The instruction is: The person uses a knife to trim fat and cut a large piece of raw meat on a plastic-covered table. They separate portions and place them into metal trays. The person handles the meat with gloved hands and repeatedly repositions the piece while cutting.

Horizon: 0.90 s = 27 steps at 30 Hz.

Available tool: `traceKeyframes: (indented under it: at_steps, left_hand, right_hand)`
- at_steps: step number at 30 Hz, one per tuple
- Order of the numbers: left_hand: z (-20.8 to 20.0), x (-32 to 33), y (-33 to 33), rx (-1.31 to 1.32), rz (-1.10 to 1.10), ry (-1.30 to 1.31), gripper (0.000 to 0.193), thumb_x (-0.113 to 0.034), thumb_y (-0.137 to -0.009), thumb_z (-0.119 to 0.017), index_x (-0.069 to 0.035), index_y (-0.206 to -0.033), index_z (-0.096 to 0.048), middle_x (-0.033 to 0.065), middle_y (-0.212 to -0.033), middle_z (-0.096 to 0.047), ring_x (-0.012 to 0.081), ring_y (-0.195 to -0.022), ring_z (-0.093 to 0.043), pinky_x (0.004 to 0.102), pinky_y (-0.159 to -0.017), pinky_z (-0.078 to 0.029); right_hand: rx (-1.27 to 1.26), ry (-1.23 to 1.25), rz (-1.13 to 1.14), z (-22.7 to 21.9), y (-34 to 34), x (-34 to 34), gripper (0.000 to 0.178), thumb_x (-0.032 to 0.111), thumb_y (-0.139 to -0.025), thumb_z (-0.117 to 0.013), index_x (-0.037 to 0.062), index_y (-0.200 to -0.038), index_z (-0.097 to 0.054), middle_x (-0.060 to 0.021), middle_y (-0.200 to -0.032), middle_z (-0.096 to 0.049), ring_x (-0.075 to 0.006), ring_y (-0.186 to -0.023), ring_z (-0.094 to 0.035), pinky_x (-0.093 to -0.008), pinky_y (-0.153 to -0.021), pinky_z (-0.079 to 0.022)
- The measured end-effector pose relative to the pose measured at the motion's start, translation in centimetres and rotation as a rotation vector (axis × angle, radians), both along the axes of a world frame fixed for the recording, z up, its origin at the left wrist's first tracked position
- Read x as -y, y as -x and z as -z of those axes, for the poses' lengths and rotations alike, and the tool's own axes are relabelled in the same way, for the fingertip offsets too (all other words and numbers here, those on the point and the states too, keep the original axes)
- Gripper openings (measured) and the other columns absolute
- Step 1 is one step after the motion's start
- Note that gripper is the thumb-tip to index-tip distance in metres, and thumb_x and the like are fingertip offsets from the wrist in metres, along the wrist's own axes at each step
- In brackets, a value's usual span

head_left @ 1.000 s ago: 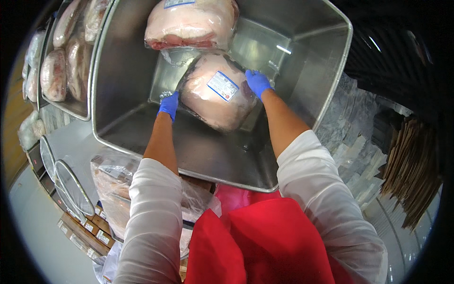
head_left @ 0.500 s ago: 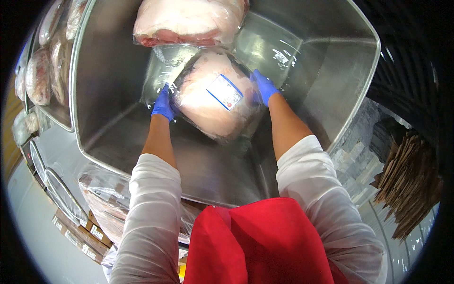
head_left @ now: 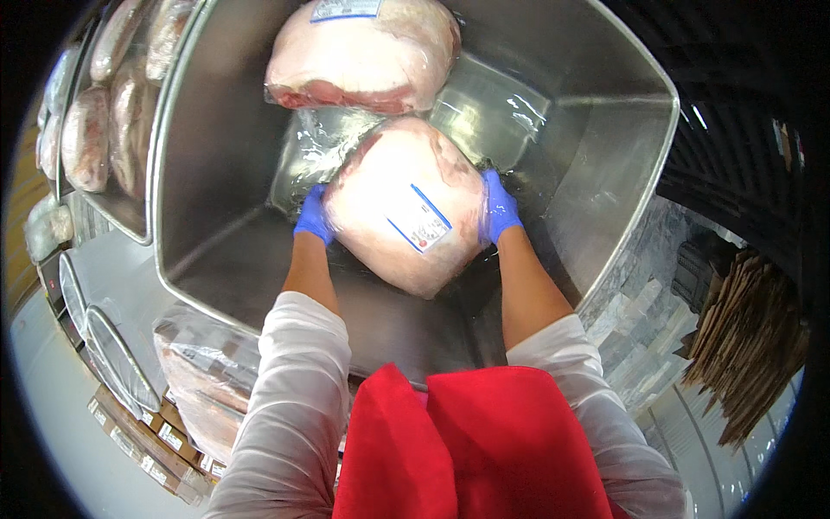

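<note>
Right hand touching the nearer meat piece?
Touching: head view shows the right hand against the right side of the nearer meat piece, no gap visible.

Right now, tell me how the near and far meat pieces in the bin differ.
The near piece is held between the left hand and right hand; neither touches the far piece. The near piece's label slants steeply; the far piece's label lies nearly level. Both are pale and plastic-wrapped.

Glossy plastic-wrapped meat point(head_left: 389, 186), smooth metal tub point(head_left: 609, 164), cloth sleeves point(head_left: 298, 372)
</note>
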State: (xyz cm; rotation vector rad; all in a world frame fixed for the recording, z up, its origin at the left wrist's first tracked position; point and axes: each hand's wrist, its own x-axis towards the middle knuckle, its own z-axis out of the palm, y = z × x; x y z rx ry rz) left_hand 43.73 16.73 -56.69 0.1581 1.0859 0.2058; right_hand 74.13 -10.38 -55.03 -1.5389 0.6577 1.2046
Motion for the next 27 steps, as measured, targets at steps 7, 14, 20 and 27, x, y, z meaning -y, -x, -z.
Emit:
traceKeyframes:
  at_steps: [7, 14, 20, 27]
  left_hand:
    - [-11.9, 4.3, -0.8, -0.189, -0.026, -0.052, 0.05, -0.033, -0.102, -0.041, 0.001, -0.133, -0.061, 0.0173, -0.129, -0.068, 0.0317, -0.119, -0.063, 0.0429, -0.108, -0.046]
    - [-24.0, 5.9, 0.0, -0.051, -0.135, -0.193, 0.035, -0.021, -0.102, -0.046, 0.002, -0.114, -0.069, 0.0135, -0.11, -0.072, 0.0262, -0.102, -0.067, 0.0395, -0.095, -0.053]
    - [-43.0, 12.6, 1.6, -0.069, -0.404, -0.236, 0.029, -0.021, -0.102, -0.049, -0.001, -0.111, -0.069, 0.0127, -0.106, -0.073, 0.0253, -0.1, -0.069, 0.0388, -0.094, -0.055]
    - [-54.4, 17.8, 13.9, -0.024, -0.703, -0.404, 0.027, -0.02, -0.1, -0.054, -0.002, -0.112, -0.069, 0.0112, -0.109, -0.073, 0.0234, -0.105, -0.068, 0.0396, -0.098, -0.054]
  right_hand:
    - [0.277, 0.097, -0.296, -11.4, -1.5, 0.3, 0.067, 0.051, -0.089, -0.066, -0.0087, -0.118, -0.07, -0.0223, -0.121, -0.071, -0.0258, -0.106, -0.065, -0.0381, -0.094, -0.05]
    - [0.708, -0.143, -0.244, -27.8, 0.3, 3.8, 0.036, 0.027, -0.101, -0.059, -0.0038, -0.114, -0.069, -0.0069, -0.108, -0.068, -0.0183, -0.099, -0.06, -0.035, -0.094, -0.049]
    - [0.505, -0.37, -0.105, -40.4, 1.1, 6.8, 0.034, 0.03, -0.105, -0.048, 0.004, -0.12, -0.063, -0.0082, -0.12, -0.064, -0.0209, -0.111, -0.059, -0.0384, -0.102, -0.046]
    - [0.462, -0.682, -0.398, -52.6, 6.9, 2.9, 0.03, 0.027, -0.104, -0.048, 0.0037, -0.117, -0.062, -0.0093, -0.118, -0.064, -0.0217, -0.11, -0.06, -0.0401, -0.101, -0.048]
